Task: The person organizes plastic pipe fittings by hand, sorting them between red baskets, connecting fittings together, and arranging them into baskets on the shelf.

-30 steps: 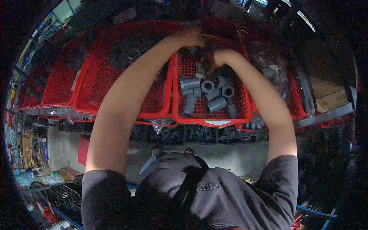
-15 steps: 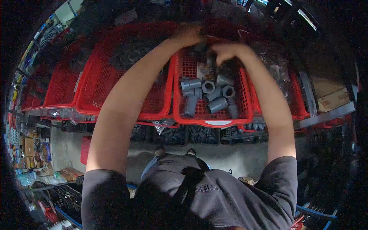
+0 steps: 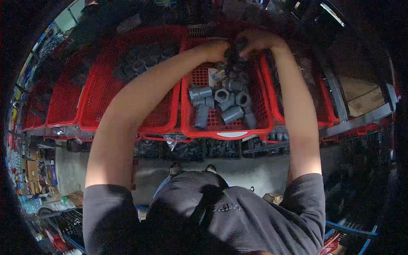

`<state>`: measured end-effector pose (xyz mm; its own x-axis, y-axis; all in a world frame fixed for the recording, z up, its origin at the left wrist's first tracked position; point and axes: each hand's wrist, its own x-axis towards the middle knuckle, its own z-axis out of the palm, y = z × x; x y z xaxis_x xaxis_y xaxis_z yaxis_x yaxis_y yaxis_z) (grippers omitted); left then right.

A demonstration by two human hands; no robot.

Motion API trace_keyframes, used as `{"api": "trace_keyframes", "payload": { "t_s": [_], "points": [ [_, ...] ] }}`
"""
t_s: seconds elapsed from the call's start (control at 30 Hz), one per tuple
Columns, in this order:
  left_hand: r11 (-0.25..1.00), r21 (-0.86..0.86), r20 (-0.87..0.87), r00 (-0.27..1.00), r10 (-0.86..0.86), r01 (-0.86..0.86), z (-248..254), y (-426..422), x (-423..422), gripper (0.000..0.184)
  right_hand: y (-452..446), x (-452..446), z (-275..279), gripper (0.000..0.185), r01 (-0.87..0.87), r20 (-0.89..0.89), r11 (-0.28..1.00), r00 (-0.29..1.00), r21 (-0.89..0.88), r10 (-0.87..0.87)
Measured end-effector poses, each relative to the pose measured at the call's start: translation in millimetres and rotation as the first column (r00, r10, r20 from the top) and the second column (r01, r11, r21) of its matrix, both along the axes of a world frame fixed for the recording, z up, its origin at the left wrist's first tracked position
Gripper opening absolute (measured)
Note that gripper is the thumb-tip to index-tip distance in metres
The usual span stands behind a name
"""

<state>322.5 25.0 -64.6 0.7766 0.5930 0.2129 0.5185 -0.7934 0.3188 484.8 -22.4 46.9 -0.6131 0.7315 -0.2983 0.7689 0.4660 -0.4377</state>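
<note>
Both my hands are at the far end of a red plastic basket (image 3: 199, 135) that holds grey plastic pipe fittings (image 3: 232, 114). My left hand (image 3: 217, 50) is closed with its fingers curled, and a dark shape at the fingertips is too shadowed to name. Close beside it, my right hand (image 3: 260, 41) bends its thumb and fingers round a dark grey pipe fitting (image 3: 241, 44). Shadow hides part of both grips. Fittings with hexagonal collars lie loose in the basket's near half, next to a small printed label (image 3: 213, 77).
To the left stands another red basket (image 3: 127, 125) with grey fittings. A further red basket (image 3: 329, 121) is at the right, near a metal rail (image 3: 361, 121) and a cardboard box (image 3: 365, 102). Dark bins of fittings (image 3: 221, 149) sit lower down.
My left hand has come lower and towards the near side, while my right hand has moved slightly farther away. The view has shifted, so the baskets appear a little further left.
</note>
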Motion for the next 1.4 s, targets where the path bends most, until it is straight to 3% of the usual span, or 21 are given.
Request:
{"api": "trace_keyframes", "payload": {
  "t_s": [0.07, 0.17, 0.2, 0.27, 0.4, 0.47, 0.5, 0.57, 0.7, 0.77, 0.9, 0.97, 1.0, 1.07, 1.1, 1.17, 1.2, 1.27, 1.3, 1.37, 1.4],
  "points": [
    [1.0, -0.016, 0.004, 1.0, 0.01, -0.01, 0.5, -1.4, 2.7, 0.044, 6.3, 6.8, -8.7, 0.061, -0.077, 0.075, 0.903, 0.996, 0.423, 0.05],
    [0.992, -0.054, -0.15, 0.983, 0.102, -0.111, 22.7, -29.6, 8.9, 0.041, 10.9, 10.2, -10.8, 0.061, -0.096, 0.058, 0.881, 0.995, 0.463, 0.078],
    [0.993, -0.054, -0.152, 0.984, 0.099, -0.108, 23.3, -30.9, 9.9, 0.041, 9.8, 8.4, -7.5, 0.061, -0.093, 0.057, 0.882, 0.996, 0.463, 0.075],
    [0.991, -0.125, -0.122, 0.992, 0.037, -0.053, 9.0, -19.2, 10.2, 0.039, -2.6, -3.6, 9.9, 0.061, -0.145, 0.249, 0.927, 0.967, 0.347, 0.058],
    [0.996, -0.059, -0.116, 0.991, -0.071, 0.065, -2.0, -7.6, 5.5, 0.038, -0.5, -1.0, 8.7, 0.058, -0.14, 0.149, 0.943, 0.984, 0.301, 0.098],
    [0.997, -0.059, -0.018, 0.998, -0.057, 0.056, 0.0, -12.0, 4.2, 0.041, 7.5, 1.4, -0.7, 0.055, 0.024, 0.154, 0.954, 0.985, 0.3, -0.073],
    [0.997, -0.059, -0.016, 0.998, -0.057, 0.056, -4.5, -5.3, 8.3, 0.041, 11.2, 4.8, -3.9, 0.055, 0.023, 0.155, 0.954, 0.985, 0.3, -0.073],
    [0.99, 0.011, -0.137, 0.981, 0.138, -0.138, -22.8, 15.8, 16.9, 0.042, -2.6, -2.3, 0.7, 0.053, 0.141, 0.131, 0.947, 0.974, 0.289, -0.185],
    [0.985, -0.045, -0.126, 0.979, 0.161, -0.168, 23.4, -14.1, -10.1, 0.043, -21.1, -20.5, 18.6, 0.052, 0.009, 0.135, 0.955, 0.99, 0.298, -0.052],
    [0.945, 0.101, 0.081, 0.95, 0.303, -0.31, 31.4, -7.6, -17.1, 0.04, -12.1, -17.5, 4.9, 0.049, 0.002, 0.019, 0.864, 1.0, 0.503, -0.014],
    [0.917, 0.16, 0.083, 0.931, 0.356, -0.365, 56.3, -27.3, -46.3, 0.035, 1.2, -28.2, -17.2, 0.046, -0.083, -0.162, 0.911, 0.973, 0.404, 0.161],
    [0.951, 0.27, 0.231, 0.969, 0.086, -0.149, 38.4, -9.5, -56.9, 0.032, 0.4, -39.4, -29.5, 0.042, -0.132, -0.035, 0.911, 0.987, 0.39, 0.157],
    [0.951, 0.269, 0.23, 0.969, 0.089, -0.151, 34.5, -12.1, -59.6, 0.032, 0.9, -44.6, -36.9, 0.042, -0.133, -0.036, 0.912, 0.986, 0.389, 0.16],
    [0.945, 0.052, 0.006, 0.947, 0.322, -0.322, 49.5, -51.1, -55.7, 0.03, 11.7, -51.8, -57.7, 0.041, -0.095, 0.113, 0.873, 0.993, 0.479, 0.046],
    [0.944, 0.051, 0.012, 0.945, 0.326, -0.326, 49.0, -57.8, -54.1, 0.03, 22.2, -49.5, -73.4, 0.041, -0.102, 0.119, 0.872, 0.992, 0.478, 0.051],
    [0.957, 0.073, -0.192, 0.938, 0.29, -0.281, 47.0, -62.0, -52.7, 0.026, 27.4, -50.3, -81.6, 0.043, -0.191, -0.094, 0.836, 0.957, 0.515, 0.276],
    [0.955, 0.075, -0.185, 0.937, 0.298, -0.289, 48.8, -61.5, -52.9, 0.026, 30.7, -47.6, -83.2, 0.043, -0.2, -0.086, 0.832, 0.955, 0.517, 0.284],
    [0.985, -0.079, -0.279, 0.952, 0.123, -0.15, 44.7, -57.0, -52.4, 0.025, -11.1, -59.1, -52.6, 0.042, -0.172, 0.111, 0.829, 0.985, 0.533, 0.133],
    [0.985, -0.083, -0.276, 0.953, 0.121, -0.149, 47.9, -60.8, -50.2, 0.025, -6.8, -58.0, -56.9, 0.042, -0.173, 0.114, 0.831, 0.985, 0.529, 0.133],
    [0.982, -0.143, -0.49, 0.871, 0.036, -0.121, 59.1, -72.9, -45.4, 0.027, 20.3, -49.9, -78.1, 0.04, -0.309, 0.217, 0.781, 0.95, 0.543, 0.225],
    [0.982, -0.146, -0.489, 0.871, 0.033, -0.119, 58.8, -75.6, -44.0, 0.027, 35.4, -45.8, -90.0, 0.039, -0.373, 0.267, 0.75, 0.926, 0.546, 0.267]
  ]
}}
